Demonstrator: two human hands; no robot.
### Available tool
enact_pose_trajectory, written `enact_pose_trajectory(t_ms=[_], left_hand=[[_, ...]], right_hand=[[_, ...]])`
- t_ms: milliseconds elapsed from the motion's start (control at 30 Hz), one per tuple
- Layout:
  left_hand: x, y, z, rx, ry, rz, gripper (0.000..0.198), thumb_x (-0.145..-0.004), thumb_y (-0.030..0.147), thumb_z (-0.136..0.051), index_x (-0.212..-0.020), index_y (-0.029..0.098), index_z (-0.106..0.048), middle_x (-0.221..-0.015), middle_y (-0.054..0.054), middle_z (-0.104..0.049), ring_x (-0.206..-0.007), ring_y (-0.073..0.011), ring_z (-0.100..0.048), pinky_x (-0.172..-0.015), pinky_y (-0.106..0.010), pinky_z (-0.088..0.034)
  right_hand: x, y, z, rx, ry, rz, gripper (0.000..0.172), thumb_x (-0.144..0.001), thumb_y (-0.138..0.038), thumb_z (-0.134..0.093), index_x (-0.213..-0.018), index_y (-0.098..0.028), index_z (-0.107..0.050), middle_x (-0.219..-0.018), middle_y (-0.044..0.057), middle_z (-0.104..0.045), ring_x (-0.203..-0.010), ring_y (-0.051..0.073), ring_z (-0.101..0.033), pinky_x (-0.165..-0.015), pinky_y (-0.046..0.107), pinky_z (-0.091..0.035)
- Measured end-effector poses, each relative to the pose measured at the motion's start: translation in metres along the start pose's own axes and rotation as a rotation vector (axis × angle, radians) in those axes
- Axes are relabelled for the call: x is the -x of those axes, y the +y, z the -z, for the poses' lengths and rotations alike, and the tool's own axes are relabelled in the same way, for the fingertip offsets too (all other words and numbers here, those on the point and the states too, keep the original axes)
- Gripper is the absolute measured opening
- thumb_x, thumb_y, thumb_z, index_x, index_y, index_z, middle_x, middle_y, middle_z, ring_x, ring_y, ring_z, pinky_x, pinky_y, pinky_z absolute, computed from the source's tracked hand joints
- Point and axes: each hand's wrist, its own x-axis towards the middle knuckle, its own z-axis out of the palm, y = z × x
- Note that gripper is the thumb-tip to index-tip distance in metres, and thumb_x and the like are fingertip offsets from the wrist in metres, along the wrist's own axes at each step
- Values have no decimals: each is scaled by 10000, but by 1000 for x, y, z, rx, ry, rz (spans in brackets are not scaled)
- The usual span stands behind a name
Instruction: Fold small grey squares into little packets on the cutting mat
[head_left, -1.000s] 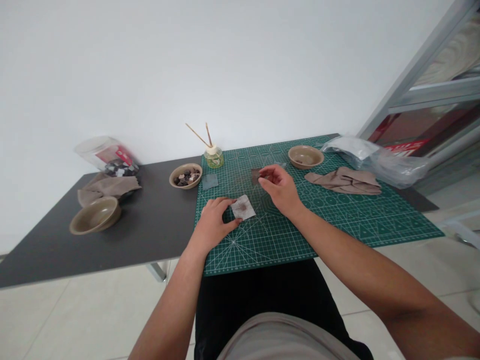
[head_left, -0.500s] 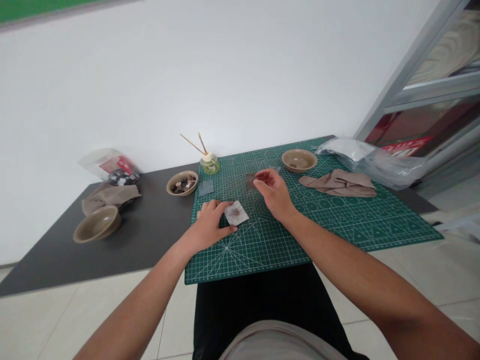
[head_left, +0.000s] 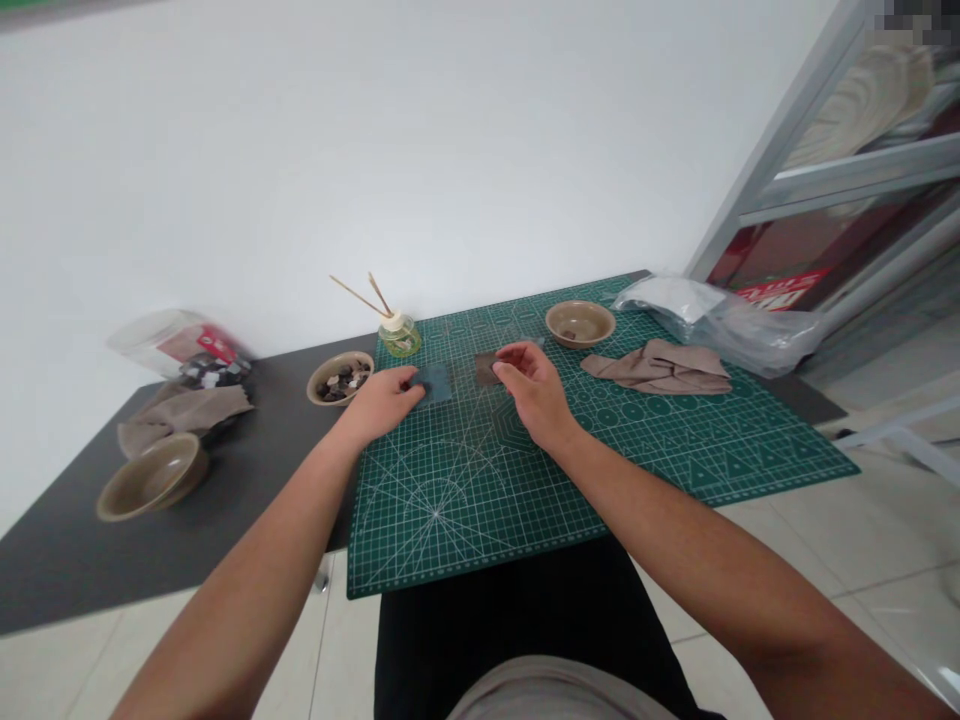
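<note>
Three bowls (head_left: 152,474) (head_left: 339,378) (head_left: 580,323), two cloths (head_left: 180,408) (head_left: 656,365), two small squares (head_left: 437,383) (head_left: 486,368), one cutting mat (head_left: 600,470).

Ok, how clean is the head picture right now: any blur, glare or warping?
Head view: light is soft and even, no glare, only faint shadows under the left hand and right hand; the jar at the left edge is blurred; the wide lens slants the shelf frame and splays the mat; a pixelated patch covers the top right corner.

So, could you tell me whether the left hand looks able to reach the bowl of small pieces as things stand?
Probably yes: the left hand touches a bluish square close beside the bowl of small pieces, nothing standing between them; the right hand pinches a brown square.
</note>
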Motion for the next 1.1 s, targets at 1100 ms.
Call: enact_pose_trajectory(t_ms=[1100], left_hand=[[8,-28,-23,-478,146,64,362,-966,261,-336,-1200,148,-588,-1108,-180,-690,-1054,-309,-644,-853,-397,-491]], right_hand=[[1,1,2,74,-82,7,149,-743,-322,-597,-831,-213,-649,-699,-11,-620,-609,136,-560,-591,285,-464]])
